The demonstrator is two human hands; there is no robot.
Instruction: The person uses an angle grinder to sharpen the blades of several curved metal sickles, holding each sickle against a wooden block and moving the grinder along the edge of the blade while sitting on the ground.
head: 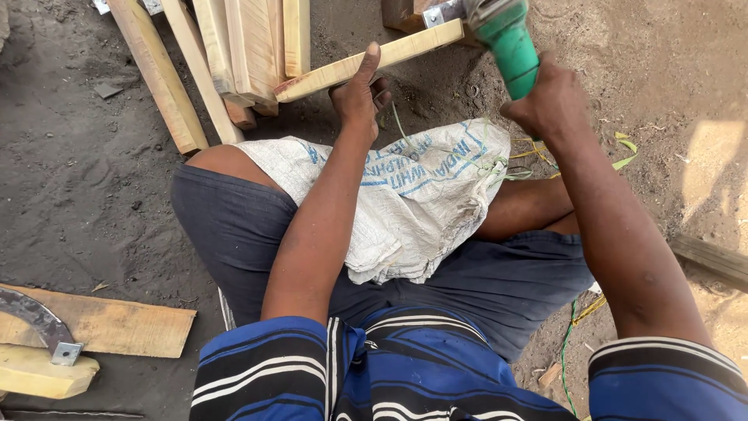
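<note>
My left hand (360,92) grips a pale wooden slat (405,48) that runs slantwise across the top middle, thumb laid along its upper face. My right hand (545,100) is closed around the green handle of a power tool (508,43), whose metal head touches the slat's right end at the top edge. A white woven sack (421,199) with blue print lies over my knee, under both forearms.
Several wooden slats (234,54) lie stacked on the dark dirt ground at the top left. A board (109,323) with a curved metal piece (35,316) rests at the lower left. Another plank (713,257) lies at the right edge. Green and yellow cords (573,331) trail by my leg.
</note>
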